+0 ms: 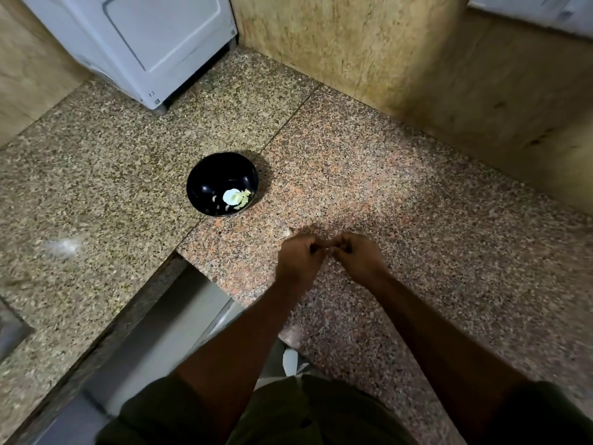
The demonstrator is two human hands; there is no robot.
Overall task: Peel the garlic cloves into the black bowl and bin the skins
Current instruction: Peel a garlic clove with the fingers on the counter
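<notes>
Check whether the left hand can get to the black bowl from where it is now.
Probably yes. The left hand is above bare counter, and nothing lies between it and the black bowl, ahead and to its left. Both hands look busy pinching something small.

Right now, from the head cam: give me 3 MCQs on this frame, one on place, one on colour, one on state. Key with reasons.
1. Where is the black bowl relative to the hands?
A. Ahead and to the left
B. Right of them
C. Under them

2. What colour is the appliance at the back of the granite counter?
A. Red
B. White
C. Black

3. What are the left hand and right hand doing?
A. Resting flat, apart
B. Gripping the bowl
C. Fingertips pinched together over the counter

Key: 1 A, the bowl sits up and left of both hands. 2 B, its casing is white. 3 C, the fingertips meet on something too small to identify.
</notes>
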